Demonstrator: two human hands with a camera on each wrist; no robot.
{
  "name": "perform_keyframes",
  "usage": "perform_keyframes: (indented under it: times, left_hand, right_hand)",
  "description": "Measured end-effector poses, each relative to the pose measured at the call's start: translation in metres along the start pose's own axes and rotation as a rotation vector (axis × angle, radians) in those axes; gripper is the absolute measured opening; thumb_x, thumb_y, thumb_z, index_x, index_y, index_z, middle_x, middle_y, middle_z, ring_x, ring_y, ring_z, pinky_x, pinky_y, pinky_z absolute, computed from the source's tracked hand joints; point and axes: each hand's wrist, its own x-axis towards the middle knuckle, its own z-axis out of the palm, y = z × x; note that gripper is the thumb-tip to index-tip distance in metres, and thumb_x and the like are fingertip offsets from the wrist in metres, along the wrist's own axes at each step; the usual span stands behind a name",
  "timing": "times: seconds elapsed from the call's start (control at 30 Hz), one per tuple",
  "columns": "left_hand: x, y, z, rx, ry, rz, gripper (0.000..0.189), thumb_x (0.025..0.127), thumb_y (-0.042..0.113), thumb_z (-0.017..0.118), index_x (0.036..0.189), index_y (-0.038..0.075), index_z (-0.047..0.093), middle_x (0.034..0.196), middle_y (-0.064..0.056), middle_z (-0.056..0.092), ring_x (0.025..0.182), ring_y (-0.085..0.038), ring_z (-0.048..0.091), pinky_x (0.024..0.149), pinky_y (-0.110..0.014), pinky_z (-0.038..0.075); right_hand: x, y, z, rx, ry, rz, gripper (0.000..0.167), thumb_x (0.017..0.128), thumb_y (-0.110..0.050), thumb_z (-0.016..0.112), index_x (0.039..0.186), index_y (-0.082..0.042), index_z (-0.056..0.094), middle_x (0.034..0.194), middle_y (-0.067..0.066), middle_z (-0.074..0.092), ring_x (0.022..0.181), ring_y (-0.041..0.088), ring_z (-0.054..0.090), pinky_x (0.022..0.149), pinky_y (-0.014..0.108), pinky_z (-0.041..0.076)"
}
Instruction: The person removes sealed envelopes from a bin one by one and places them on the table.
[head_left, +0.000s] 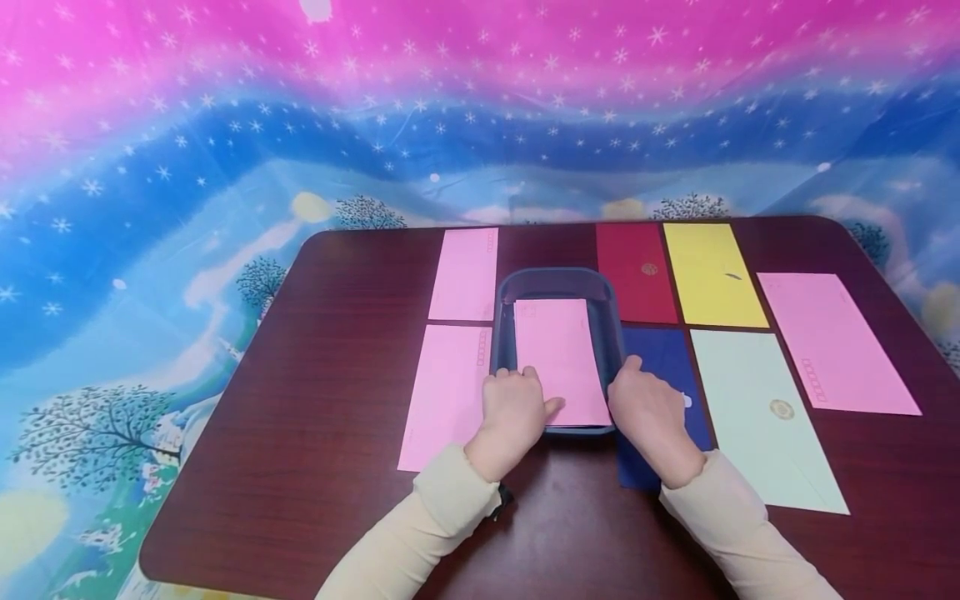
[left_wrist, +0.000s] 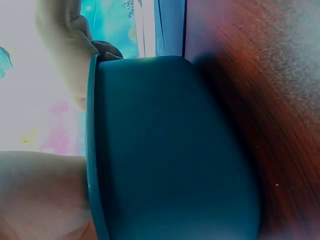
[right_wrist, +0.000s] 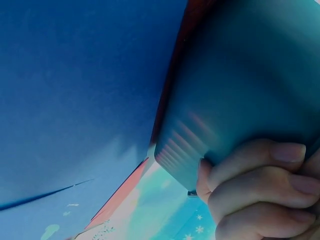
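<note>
A dark blue-grey plastic bin [head_left: 577, 286] stands in the middle of the table, with a stack of pink envelopes [head_left: 558, 350] lying in it. My left hand [head_left: 510, 417] grips the bin's near left rim, its thumb reaching over the envelopes; its fingertips are hidden. Over at the right rim, my right hand [head_left: 651, 417] holds the bin. Its curled fingers [right_wrist: 260, 197] press against the outer wall in the right wrist view. The left wrist view shows the bin's near wall [left_wrist: 165, 145] close up, low over the table.
On the brown table [head_left: 247, 400] lie two pink envelopes [head_left: 465, 271] left of the bin. To its right are a red envelope [head_left: 633, 283], a yellow envelope [head_left: 712, 287], a blue envelope [head_left: 652, 342], a pale green envelope [head_left: 757, 400] and another pink one. A patterned cloth [head_left: 480, 133] hangs behind.
</note>
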Motion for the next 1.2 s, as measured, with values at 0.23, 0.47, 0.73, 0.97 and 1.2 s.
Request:
perform_keyframes:
  times: [0.23,0.47,0.73,0.97,1.2]
  left_hand:
    - [-0.001,0.0001,-0.0008,0.025,0.006,-0.007,0.061,0.083,0.068,0.054,0.097,0.009,0.065,0.081,-0.005,0.071,0.076,-0.017,0.061,0.062,-0.028,0.044]
    - [-0.002,-0.0006,-0.0018,0.039,0.004,0.017,0.05,0.083,0.059,0.062,0.098,0.012,0.067,0.081,-0.004,0.072,0.074,-0.016,0.061,0.06,-0.026,0.042]
    - [-0.0051,-0.0014,0.0015,0.011,0.119,0.02,0.042,0.077,0.052,0.071,0.089,0.012,0.066,0.079,-0.003,0.071,0.073,-0.017,0.061,0.06,-0.026,0.042]
    - [-0.0045,-0.0032,0.0033,-0.057,0.176,-0.004,0.045,0.072,0.046,0.078,0.089,0.008,0.063,0.079,-0.004,0.069,0.072,-0.018,0.061,0.06,-0.026,0.044]
    - [-0.0032,-0.0075,0.0055,-0.182,0.216,-0.025,0.039,0.071,0.038,0.082,0.085,0.006,0.064,0.076,-0.006,0.065,0.07,-0.021,0.062,0.06,-0.028,0.048]
  right_hand:
    - [-0.0011,-0.0002,0.0011,-0.008,0.034,-0.03,0.021,0.095,-0.011,0.041,0.091,0.009,0.046,0.057,0.017,0.052,0.05,0.029,0.052,0.044,0.035,0.04]
    - [-0.0021,-0.0002,0.0013,-0.006,0.042,-0.033,0.019,0.095,-0.01,0.038,0.085,0.006,0.045,0.056,0.017,0.051,0.05,0.029,0.051,0.043,0.034,0.037]
    - [-0.0023,-0.0007,0.0004,-0.004,0.023,-0.02,0.019,0.094,-0.009,0.037,0.086,0.006,0.045,0.057,0.017,0.051,0.051,0.029,0.051,0.044,0.034,0.038]
    - [-0.0026,-0.0003,0.001,0.003,0.017,-0.019,0.019,0.094,-0.01,0.039,0.087,0.006,0.045,0.057,0.016,0.051,0.05,0.028,0.051,0.043,0.032,0.038]
    - [-0.003,-0.0001,0.0016,0.01,-0.002,-0.008,0.019,0.094,-0.012,0.042,0.09,0.006,0.045,0.058,0.016,0.052,0.05,0.027,0.052,0.044,0.032,0.039]
